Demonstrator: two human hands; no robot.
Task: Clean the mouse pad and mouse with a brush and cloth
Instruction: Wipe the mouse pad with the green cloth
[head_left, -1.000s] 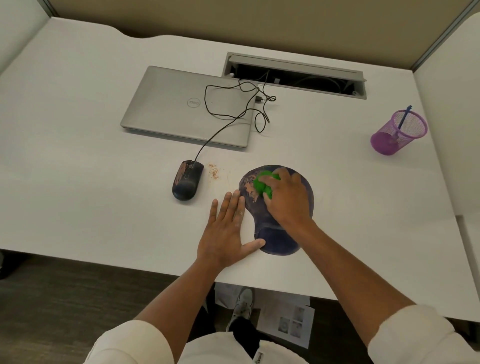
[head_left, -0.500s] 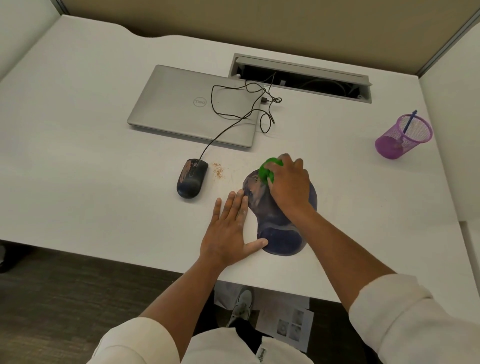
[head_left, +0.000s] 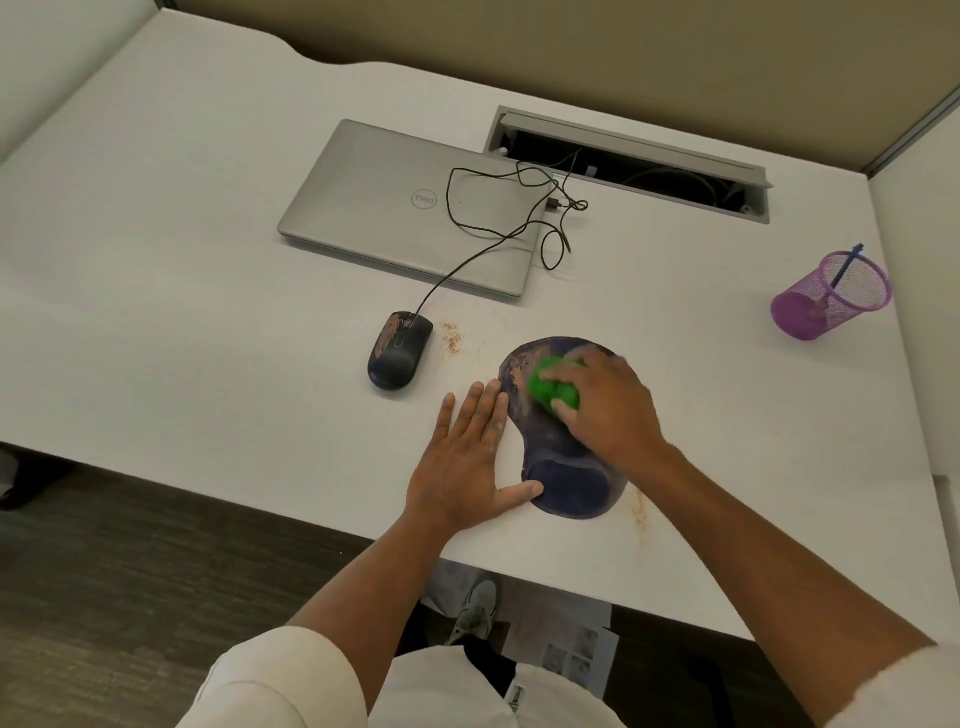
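The right hand (head_left: 605, 402) grips a bright green object (head_left: 551, 391), most likely the brush though its form is blurred, with fingers curled round it and pressing it onto the dark blue, rounded mouse pad with a raised wrist rest (head_left: 566, 478). Half a second ago that hand sat at the pad's far edge, with the green object partly over the rim; now it has drawn back toward the person and lies over the middle of the pad, much as it did a full second ago. The left hand (head_left: 467, 467) lies flat on the white desk (head_left: 182, 312) just left of the pad, fingers straight and close together, thumb stretched out so its tip touches the pad's near-left edge by the wrist rest; it has kept that place through all three moments. Brownish smears show on the pad's left part, beside the green object. The black corded mouse (head_left: 399, 352), streaked with reddish-brown dirt on top, rests left of the pad and apart from it, with a small scatter of tan crumbs (head_left: 453, 338) between them and another faint smear of crumbs on the desk right of the wrist rest. Behind lie a closed silver laptop (head_left: 384, 208), with the mouse's cable looped over it, and a purple mesh pen cup (head_left: 831, 296) far right.
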